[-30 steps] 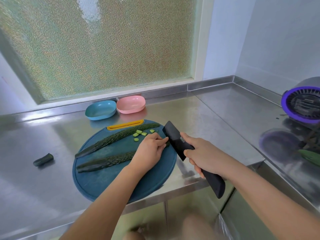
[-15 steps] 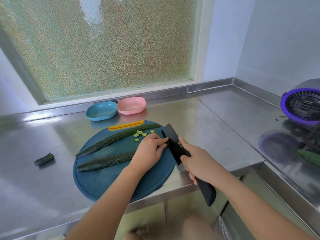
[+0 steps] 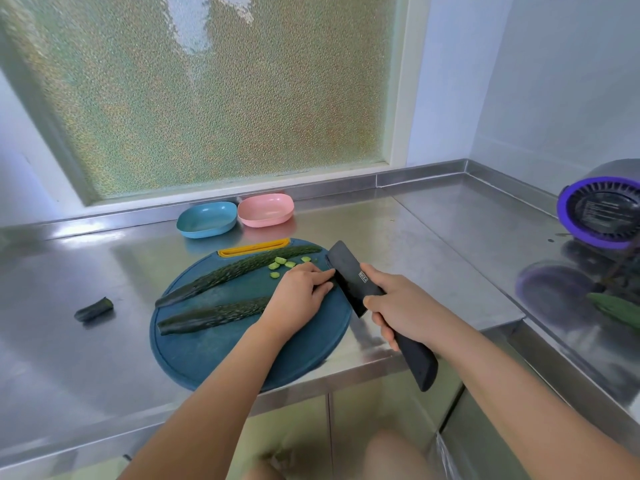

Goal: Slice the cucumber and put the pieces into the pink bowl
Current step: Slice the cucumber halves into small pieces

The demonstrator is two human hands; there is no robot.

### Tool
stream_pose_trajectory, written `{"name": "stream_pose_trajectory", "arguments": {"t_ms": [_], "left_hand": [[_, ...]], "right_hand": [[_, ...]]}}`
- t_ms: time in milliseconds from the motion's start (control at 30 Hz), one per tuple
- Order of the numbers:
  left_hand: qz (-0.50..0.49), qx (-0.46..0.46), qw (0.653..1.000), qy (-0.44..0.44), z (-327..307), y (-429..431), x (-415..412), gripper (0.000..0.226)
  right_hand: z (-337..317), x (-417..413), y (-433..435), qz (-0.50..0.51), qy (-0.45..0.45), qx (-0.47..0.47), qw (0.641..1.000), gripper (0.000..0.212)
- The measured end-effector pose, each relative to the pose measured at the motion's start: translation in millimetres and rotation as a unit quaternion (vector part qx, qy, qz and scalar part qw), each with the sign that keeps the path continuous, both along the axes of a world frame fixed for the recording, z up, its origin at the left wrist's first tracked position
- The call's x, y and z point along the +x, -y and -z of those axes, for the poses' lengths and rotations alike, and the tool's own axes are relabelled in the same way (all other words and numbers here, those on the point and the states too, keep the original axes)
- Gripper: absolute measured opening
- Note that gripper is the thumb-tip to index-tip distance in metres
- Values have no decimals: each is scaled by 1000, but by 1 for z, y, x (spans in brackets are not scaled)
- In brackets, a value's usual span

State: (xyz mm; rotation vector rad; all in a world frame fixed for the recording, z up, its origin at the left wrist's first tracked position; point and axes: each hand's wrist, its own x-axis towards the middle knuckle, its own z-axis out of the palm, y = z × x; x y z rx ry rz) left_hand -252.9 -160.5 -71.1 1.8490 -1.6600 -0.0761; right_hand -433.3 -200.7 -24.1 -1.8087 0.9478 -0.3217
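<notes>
The person's left hand lies curled over the right end of the near cucumber half, a long, dark-green, bumpy-skinned strip lying skin side up on the round dark-blue plastic cutting board. The fingers are bent with the knuckles toward the blade, most likely so that the piece cannot slide and the fingertips stay out of the edge's path. The right hand is clenched round the handle of the broad black knife, thumb up by the heel of the blade, a hold suited to short, controlled chops. The blade stands on edge at three o'clock of the left hand, touching or almost touching the knuckles. The cut point itself is hidden under the hand.

The far cucumber half lies roughly parallel at eleven o'clock on the board, with neither hand on it. A few small pale-green slices lie loose at one o'clock on the board, between that half's tip and the left hand, showing light, moist-looking flesh against the dark skin of the halves.

The pink oval plastic bowl waits at twelve o'clock beyond the board, just beside a blue oval plastic bowl, probably kept near for the transfer. No pieces show inside it. A short dark-green cucumber end lies on the stainless steel counter at nine o'clock, well apart from the board, seemingly discarded.
</notes>
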Motion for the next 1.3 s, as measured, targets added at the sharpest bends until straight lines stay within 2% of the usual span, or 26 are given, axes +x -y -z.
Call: {"name": "stream_pose_trajectory", "arguments": {"t_ms": [167,333,600,733,867,1000,1300], "left_hand": [[-4,0,1000,-1,0,0,-1,30],[-1,-1,1000,2,0,0,0,29],[2,-10,1000,1,0,0,-1,27],[-4,12,1000,3,0,2,-1,28],[-35,63,996,57,2,6,-2,34],[-77,49,990,112,11,-5,-5,39],[-57,38,996,57,9,-7,-3,37]], "right_hand": [[0,1,-1,-1,-8,-5,1000,69],[3,7,2,-12,-55,-35,998,73],[4,13,10,-7,-66,-21,998,75],[3,19,-4,-16,-94,-61,994,74],[10,22,-16,-1,-101,-100,990,75],[15,19,-15,5,-98,-104,990,73],[12,16,3,1,-54,-50,997,74]]}}
